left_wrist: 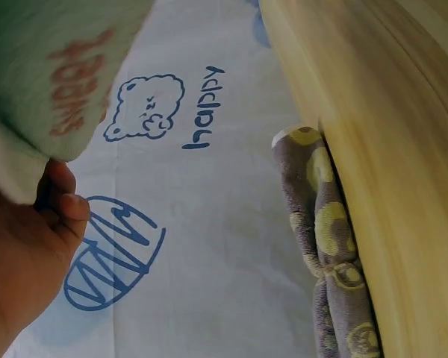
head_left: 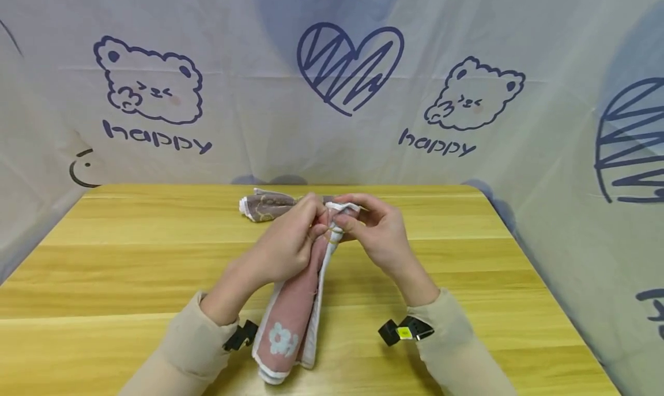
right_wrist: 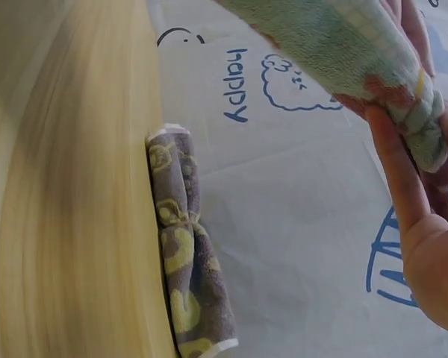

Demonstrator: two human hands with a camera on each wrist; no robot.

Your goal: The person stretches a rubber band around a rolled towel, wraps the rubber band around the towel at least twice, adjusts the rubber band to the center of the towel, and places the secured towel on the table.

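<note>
A rolled towel [head_left: 293,306], pink with a pale flower outside and green with reddish marks on its other face, slants up from the front of the table. A thin yellow rubber band [head_left: 334,230] goes around its narrow upper part. My left hand [head_left: 290,240] pinches the band with curled fingers, close against the roll. On the other side, my right hand [head_left: 381,232] grips the towel's bunched upper end between thumb and fingers. The right wrist view shows the green face [right_wrist: 343,45] and a fingertip of my right hand [right_wrist: 425,246] pressing beside the band.
Behind my hands a grey-brown towel [head_left: 264,206] with yellow patterns lies rolled on the wooden table [head_left: 129,269], cinched at its middle. A pale cloth printed with bears and hearts [head_left: 249,96] hangs past the table's far edge. Black straps [head_left: 415,328] sit at both wrists.
</note>
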